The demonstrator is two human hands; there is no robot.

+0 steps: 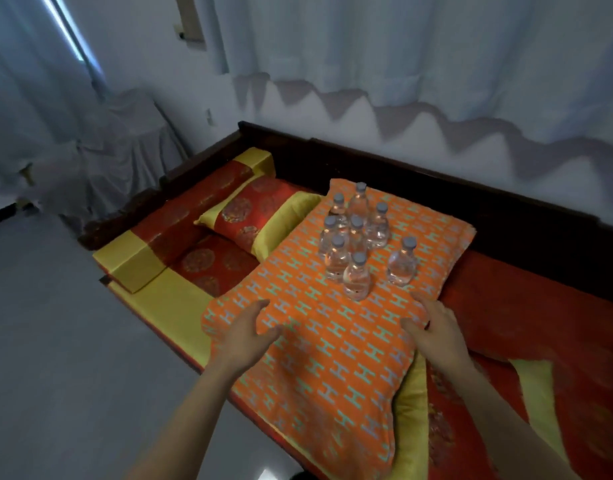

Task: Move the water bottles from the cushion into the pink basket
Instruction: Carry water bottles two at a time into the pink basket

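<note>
Several clear water bottles [357, 277] with grey caps stand upright in a cluster on the far half of an orange cushion [336, 358] patterned with pale H shapes. My left hand [244, 332] lies on the cushion's left edge, fingers spread and relaxed, thumb over the fabric. My right hand [433, 329] rests on the cushion's right edge just below the nearest bottles, fingers spread, a ring on one finger. Neither hand holds a bottle. No pink basket is in view.
The cushion lies on a red and yellow bench [152, 292] with a dark wooden back rail [436, 174]. A red and yellow pillow [256, 216] sits to the cushion's left. White curtains [402, 46] hang behind. Grey floor [55, 341] spreads at left.
</note>
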